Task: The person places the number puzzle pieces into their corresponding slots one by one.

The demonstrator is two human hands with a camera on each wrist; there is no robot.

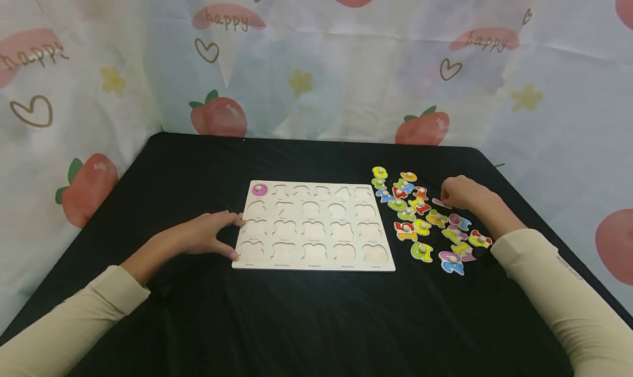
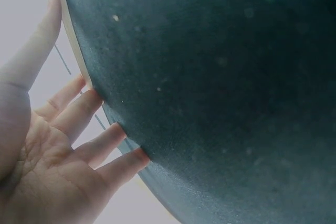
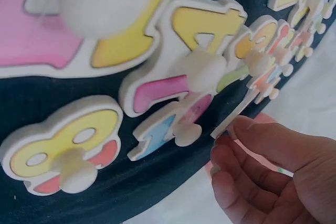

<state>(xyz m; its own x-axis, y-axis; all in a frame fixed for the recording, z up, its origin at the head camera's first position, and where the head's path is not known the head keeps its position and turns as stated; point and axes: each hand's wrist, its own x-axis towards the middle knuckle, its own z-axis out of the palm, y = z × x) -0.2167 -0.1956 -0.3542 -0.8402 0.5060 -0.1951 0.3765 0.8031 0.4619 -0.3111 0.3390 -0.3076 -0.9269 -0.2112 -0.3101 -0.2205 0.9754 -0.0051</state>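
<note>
A thin number piece (image 3: 229, 116) was pinched between the thumb and fingers of the right hand (image 1: 462, 192), beside the loose pieces (image 1: 422, 251) right of the white board (image 1: 323, 209); seen edge-on, its figure could not be read. One neighbour bore a 14 (image 3: 181, 45). The left hand's (image 1: 205, 234) fingers, spread wide from the thumb, touched the board's left edge. Print under its recesses included "Seventeen" and "Nineteen"; a purple 0 (image 1: 259, 190) filled the top-left recess. Behind the black-covered desk (image 1: 296, 322), the backdrop (image 1: 356, 86) repeated "happy".
</note>
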